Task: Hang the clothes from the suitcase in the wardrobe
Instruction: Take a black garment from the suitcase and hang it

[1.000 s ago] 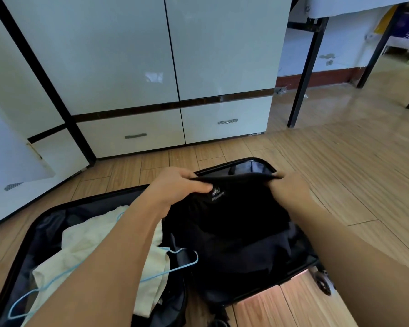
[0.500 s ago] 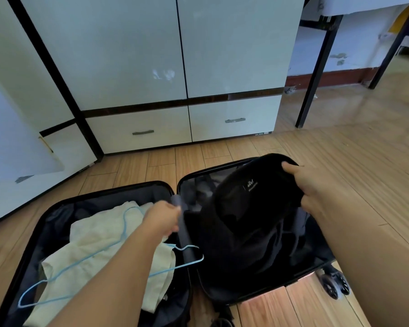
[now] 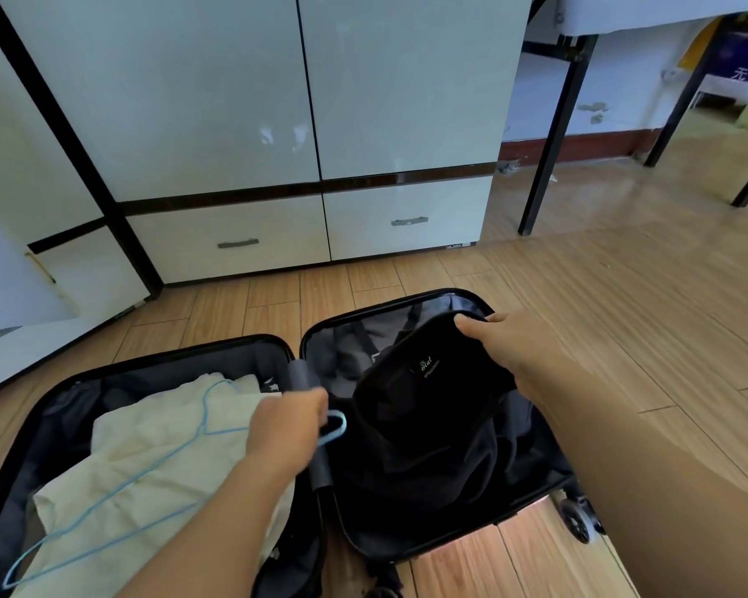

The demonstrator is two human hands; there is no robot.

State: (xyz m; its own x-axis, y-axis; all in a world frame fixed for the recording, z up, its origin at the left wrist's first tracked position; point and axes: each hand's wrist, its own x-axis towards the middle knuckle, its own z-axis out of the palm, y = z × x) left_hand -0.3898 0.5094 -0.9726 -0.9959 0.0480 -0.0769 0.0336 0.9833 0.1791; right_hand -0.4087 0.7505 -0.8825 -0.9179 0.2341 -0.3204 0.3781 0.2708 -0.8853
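— Head view: where's the black garment [image 3: 432,407]?
— In the right half of the open suitcase [image 3: 536,481], lifted at its far edge. The right hand [image 3: 510,343] pinches that edge, thumb on top and fingers curled under the cloth; a small label with pale lettering shows just near of the grip.
— And the left hand [image 3: 290,429]?
— Over the suitcase's middle hinge, fingers curled round the hook end of a blue hanger [image 3: 156,468]. The hanger's wire runs back left and near across a cream garment [image 3: 147,481] lying crumpled in the left half.
— What's around the suitcase?
— It lies flat on a wood floor [image 3: 622,317], one wheel [image 3: 575,520] showing at its near right corner. Beyond it stands the white wardrobe [image 3: 234,101], doors closed, with two drawers [image 3: 407,217] along its base. A black table leg [image 3: 553,135] stands to the far right.
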